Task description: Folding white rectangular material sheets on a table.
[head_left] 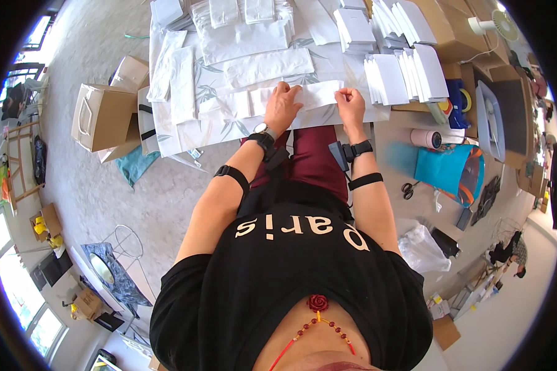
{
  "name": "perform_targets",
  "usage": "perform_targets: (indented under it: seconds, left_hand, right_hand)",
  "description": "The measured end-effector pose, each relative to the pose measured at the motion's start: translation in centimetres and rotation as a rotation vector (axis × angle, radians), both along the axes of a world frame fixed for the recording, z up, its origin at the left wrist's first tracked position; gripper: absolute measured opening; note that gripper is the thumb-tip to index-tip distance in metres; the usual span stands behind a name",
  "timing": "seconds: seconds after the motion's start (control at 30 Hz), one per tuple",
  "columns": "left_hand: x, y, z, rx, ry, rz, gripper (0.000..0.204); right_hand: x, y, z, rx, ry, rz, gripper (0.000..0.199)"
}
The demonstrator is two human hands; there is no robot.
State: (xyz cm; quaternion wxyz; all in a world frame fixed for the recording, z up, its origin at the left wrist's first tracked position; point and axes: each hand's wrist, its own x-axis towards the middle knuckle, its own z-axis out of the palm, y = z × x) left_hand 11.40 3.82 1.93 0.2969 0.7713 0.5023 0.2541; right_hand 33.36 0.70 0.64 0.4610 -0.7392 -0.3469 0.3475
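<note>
A long, thin white strip (pixel 322 94) lies along the near edge of the table; I cannot tell whether it is paper or thin plastic. My left hand (pixel 282 108) rests on it near the middle, fingers bent and apart, pressing down. At the strip's right end my right hand (pixel 351 108) is closed, thumb and fingertips pinching its edge. Left of my left hand, more overlapping white pieces (pixel 226 106) continue the row. Just beyond lies a flat folded white piece (pixel 269 68), touched by neither hand.
A leaf-patterned cloth (pixel 179 141) covers the table. White packets (pixel 244 43) are piled at the back, and stacks of folded white sheets (pixel 387 79) stand at right. Cardboard boxes (pixel 105 117) flank the left side. A pink tumbler (pixel 425 138), blue bag (pixel 442 170) and scissors (pixel 408 190) are at right.
</note>
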Motion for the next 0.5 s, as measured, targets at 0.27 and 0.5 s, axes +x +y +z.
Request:
perform_targets:
  seconds: [0.27, 0.5]
  left_hand:
    - [-0.1, -0.5, 0.3, 0.033, 0.049, -0.025, 0.053]
    - [0.2, -1.1, 1.0, 0.057, 0.061, -0.033, 0.056]
  right_hand:
    - [-4.2, -0.6, 4.9, 0.241, -0.177, 0.013, 0.028]
    - [-7.7, -0.9, 7.3, 0.280, -0.203, 0.107, 0.031]
